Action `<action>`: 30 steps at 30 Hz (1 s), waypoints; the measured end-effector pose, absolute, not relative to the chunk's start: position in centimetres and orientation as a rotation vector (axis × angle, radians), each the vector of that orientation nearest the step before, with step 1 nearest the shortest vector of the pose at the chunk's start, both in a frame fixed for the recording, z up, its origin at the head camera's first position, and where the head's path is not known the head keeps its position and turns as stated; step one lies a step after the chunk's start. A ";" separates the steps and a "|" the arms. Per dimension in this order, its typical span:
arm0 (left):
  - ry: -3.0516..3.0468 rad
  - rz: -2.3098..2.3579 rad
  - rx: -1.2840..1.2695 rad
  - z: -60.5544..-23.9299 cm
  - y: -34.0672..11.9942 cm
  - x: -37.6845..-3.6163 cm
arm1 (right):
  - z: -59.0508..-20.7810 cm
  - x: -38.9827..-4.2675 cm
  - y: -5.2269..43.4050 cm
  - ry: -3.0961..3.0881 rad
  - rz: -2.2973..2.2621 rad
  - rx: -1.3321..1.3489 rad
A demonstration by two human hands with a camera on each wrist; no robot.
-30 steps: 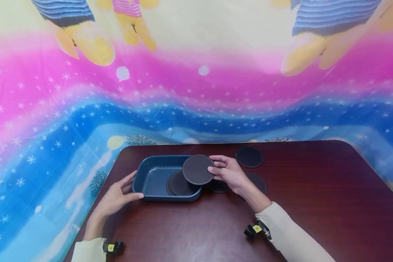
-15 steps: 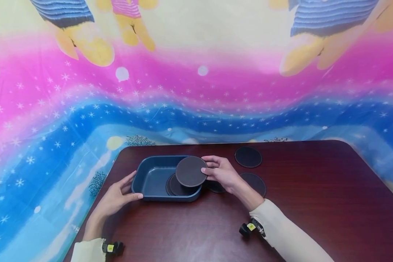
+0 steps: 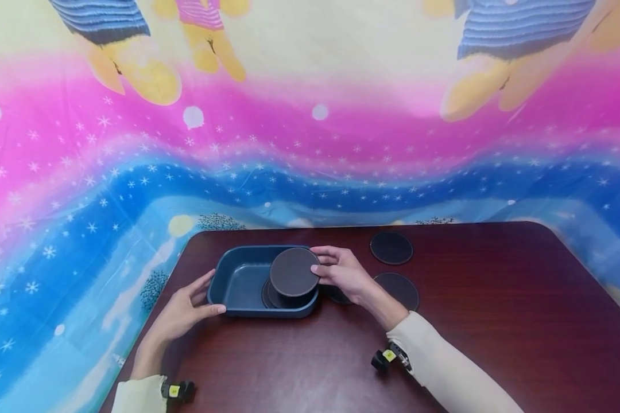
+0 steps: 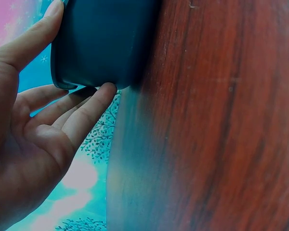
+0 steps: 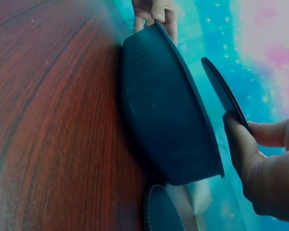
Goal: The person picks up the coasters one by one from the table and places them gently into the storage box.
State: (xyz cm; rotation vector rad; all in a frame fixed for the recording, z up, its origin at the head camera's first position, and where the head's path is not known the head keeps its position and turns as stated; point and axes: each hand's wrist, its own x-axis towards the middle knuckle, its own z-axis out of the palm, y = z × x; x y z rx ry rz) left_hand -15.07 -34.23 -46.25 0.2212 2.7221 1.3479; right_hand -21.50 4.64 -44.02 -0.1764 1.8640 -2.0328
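My right hand pinches a round dark brown coaster by its right edge, thumb on the upper face. In the right wrist view, that coaster hangs tilted above the rim of a dark blue rectangular dish. At the dish's left end, my left hand holds it with thumb and fingers spread around the wall. The left wrist view shows the thumb at the rim and fingertips against the side of the dish. Inside the dish's right part lie overlapping coasters, partly hidden by the held one.
On the reddish-brown table, right of the dish, lie a far coaster and a nearer coaster partly behind the right wrist. Another coaster lies close beside the dish under the right hand. A printed cloth hangs behind the table.
My right hand has moved left with the coaster, bringing it from the dish's right edge to over its interior. The left hand and the dish have stayed in place.
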 end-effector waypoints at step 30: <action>2.706 1.357 0.223 -46.0 -34.1 -14.9 | -44.6 -21.8 3.3 2.025 -1.926 -0.247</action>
